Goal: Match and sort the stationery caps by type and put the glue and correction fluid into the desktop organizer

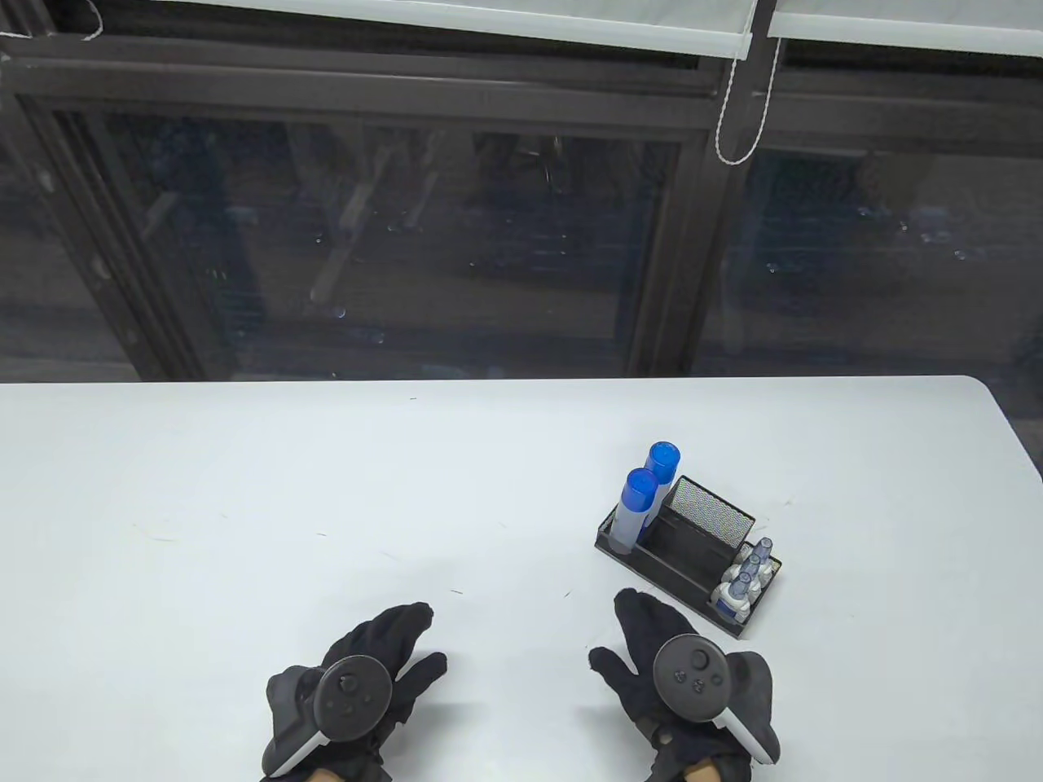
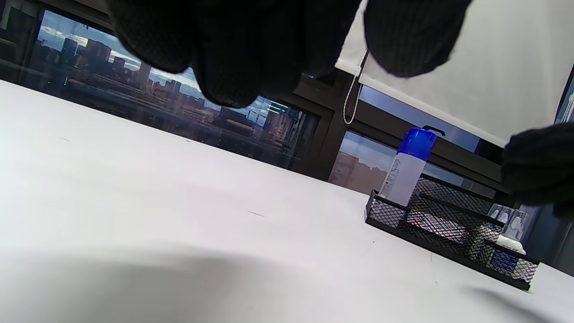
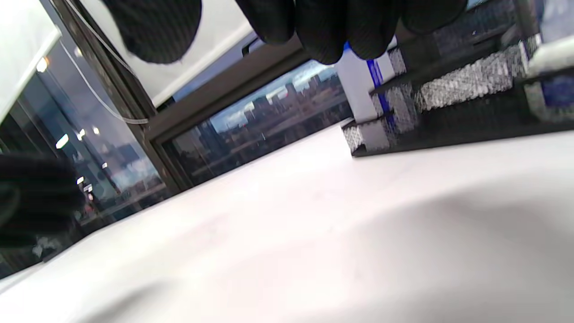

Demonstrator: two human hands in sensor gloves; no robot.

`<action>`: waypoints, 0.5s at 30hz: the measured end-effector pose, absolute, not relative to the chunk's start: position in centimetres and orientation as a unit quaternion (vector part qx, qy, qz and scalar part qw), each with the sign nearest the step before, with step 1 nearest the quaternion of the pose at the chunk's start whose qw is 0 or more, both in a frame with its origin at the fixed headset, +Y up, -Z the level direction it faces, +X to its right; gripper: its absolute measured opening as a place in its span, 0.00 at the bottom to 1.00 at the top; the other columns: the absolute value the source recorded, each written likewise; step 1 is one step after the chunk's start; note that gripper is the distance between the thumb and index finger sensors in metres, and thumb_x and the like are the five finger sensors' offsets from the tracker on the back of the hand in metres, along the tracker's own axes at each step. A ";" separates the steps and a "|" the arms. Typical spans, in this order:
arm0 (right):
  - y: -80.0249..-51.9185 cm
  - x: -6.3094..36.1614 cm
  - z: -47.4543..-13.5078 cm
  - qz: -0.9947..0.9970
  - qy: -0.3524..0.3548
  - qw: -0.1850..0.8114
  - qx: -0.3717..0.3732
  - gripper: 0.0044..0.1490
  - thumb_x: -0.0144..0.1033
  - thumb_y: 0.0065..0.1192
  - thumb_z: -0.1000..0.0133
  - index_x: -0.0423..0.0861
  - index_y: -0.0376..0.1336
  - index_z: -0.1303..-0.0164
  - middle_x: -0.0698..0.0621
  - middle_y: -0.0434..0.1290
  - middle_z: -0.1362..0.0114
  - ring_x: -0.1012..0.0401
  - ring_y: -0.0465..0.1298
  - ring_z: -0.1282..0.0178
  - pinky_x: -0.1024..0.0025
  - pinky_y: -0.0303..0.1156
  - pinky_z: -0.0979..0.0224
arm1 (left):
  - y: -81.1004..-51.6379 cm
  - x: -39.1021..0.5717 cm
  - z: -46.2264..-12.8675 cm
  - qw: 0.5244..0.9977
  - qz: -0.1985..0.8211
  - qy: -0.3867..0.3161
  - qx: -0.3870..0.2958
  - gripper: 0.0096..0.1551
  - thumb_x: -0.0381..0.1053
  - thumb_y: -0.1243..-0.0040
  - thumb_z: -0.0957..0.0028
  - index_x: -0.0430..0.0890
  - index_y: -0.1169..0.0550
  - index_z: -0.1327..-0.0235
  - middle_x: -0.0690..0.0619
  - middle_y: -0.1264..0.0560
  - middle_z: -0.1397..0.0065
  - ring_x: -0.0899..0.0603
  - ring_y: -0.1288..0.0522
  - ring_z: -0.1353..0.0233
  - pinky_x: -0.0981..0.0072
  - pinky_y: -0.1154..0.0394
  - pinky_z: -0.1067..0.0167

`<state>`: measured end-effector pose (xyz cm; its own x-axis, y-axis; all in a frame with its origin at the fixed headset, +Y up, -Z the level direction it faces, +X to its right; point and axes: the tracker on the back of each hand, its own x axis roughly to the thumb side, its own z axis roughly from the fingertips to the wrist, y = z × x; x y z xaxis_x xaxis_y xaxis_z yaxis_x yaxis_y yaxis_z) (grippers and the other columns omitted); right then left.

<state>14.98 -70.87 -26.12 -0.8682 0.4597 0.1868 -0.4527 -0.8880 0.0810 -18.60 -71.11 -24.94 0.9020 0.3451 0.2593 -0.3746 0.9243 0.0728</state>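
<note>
Two glue sticks (image 1: 640,507) upright in organizer (image 1: 652,558) | left hand (image 1: 358,676) – right hand (image 1: 668,664) – fingers relaxed, holding nothing

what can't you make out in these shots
- Second glue stick: in the left wrist view it is hidden behind the nearer one.
- Correction fluid bottles: too small to count in the table view.
- Organizer: blurred in the right wrist view, partly behind the right hand's fingers.
</note>
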 end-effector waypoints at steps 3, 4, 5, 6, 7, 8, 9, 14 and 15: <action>-72.1 15.0 -26.2 0.972 0.020 0.211 0.099 0.47 0.55 0.58 0.44 0.46 0.52 0.16 0.38 0.57 0.16 0.40 0.59 0.17 0.37 0.54 0.20 | -71.1 -18.6 -25.0 0.974 0.182 -0.122 0.060 0.37 0.67 0.44 0.42 0.53 0.31 0.21 0.48 0.27 0.20 0.40 0.22 0.25 0.41 0.28 0.31; -72.3 15.1 -26.3 0.975 0.021 0.200 0.095 0.48 0.55 0.58 0.44 0.46 0.52 0.16 0.38 0.58 0.16 0.40 0.59 0.18 0.37 0.54 0.20 | -71.1 -18.6 -24.9 0.974 0.183 -0.122 0.059 0.37 0.67 0.44 0.42 0.53 0.31 0.21 0.48 0.27 0.20 0.40 0.22 0.25 0.41 0.28 0.31; -72.5 15.3 -26.3 0.977 0.024 0.193 0.092 0.47 0.55 0.58 0.44 0.46 0.52 0.16 0.38 0.58 0.16 0.41 0.59 0.18 0.37 0.55 0.20 | -71.1 -18.6 -24.9 0.974 0.183 -0.122 0.059 0.37 0.67 0.44 0.42 0.53 0.31 0.21 0.48 0.27 0.20 0.39 0.22 0.25 0.41 0.28 0.31; -72.6 15.5 -26.3 0.977 0.025 0.194 0.090 0.47 0.55 0.58 0.44 0.46 0.52 0.17 0.39 0.58 0.16 0.40 0.60 0.18 0.38 0.55 0.20 | -71.1 -18.6 -24.9 0.974 0.181 -0.123 0.059 0.37 0.67 0.44 0.42 0.53 0.31 0.21 0.48 0.27 0.20 0.40 0.22 0.25 0.41 0.28 0.31; -72.6 15.6 -26.3 0.976 0.026 0.199 0.088 0.47 0.55 0.58 0.44 0.46 0.52 0.16 0.39 0.58 0.16 0.41 0.60 0.18 0.38 0.55 0.20 | -71.1 -18.5 -24.9 0.974 0.180 -0.123 0.059 0.37 0.67 0.44 0.42 0.53 0.31 0.21 0.48 0.27 0.20 0.40 0.22 0.25 0.41 0.28 0.31; -72.5 15.8 -26.3 0.974 0.025 0.208 0.086 0.47 0.55 0.58 0.44 0.46 0.52 0.17 0.39 0.58 0.16 0.41 0.59 0.18 0.38 0.55 0.20 | -71.1 -18.5 -25.0 0.974 0.179 -0.123 0.058 0.37 0.67 0.44 0.42 0.53 0.31 0.21 0.48 0.27 0.20 0.40 0.22 0.25 0.41 0.28 0.31; -72.5 15.9 -26.3 0.973 0.020 0.213 0.083 0.47 0.55 0.58 0.44 0.46 0.52 0.17 0.39 0.58 0.16 0.41 0.60 0.18 0.38 0.55 0.20 | -71.1 -18.5 -25.0 0.974 0.180 -0.124 0.058 0.37 0.67 0.44 0.42 0.53 0.31 0.21 0.48 0.27 0.20 0.40 0.22 0.25 0.41 0.28 0.31; -72.5 15.9 -25.9 0.974 0.013 0.211 0.086 0.47 0.55 0.58 0.44 0.45 0.53 0.17 0.39 0.59 0.17 0.41 0.60 0.18 0.38 0.56 0.21 | -71.1 -18.2 -25.1 0.974 0.173 -0.132 0.059 0.37 0.67 0.44 0.42 0.53 0.31 0.21 0.48 0.27 0.20 0.39 0.21 0.25 0.41 0.28 0.31; -72.5 15.8 -25.8 0.973 0.017 0.212 0.091 0.47 0.55 0.58 0.44 0.45 0.53 0.17 0.39 0.59 0.17 0.41 0.61 0.18 0.38 0.56 0.21 | -71.1 -18.1 -25.1 0.975 0.168 -0.134 0.059 0.37 0.67 0.44 0.42 0.53 0.31 0.21 0.48 0.27 0.20 0.40 0.22 0.25 0.41 0.28 0.31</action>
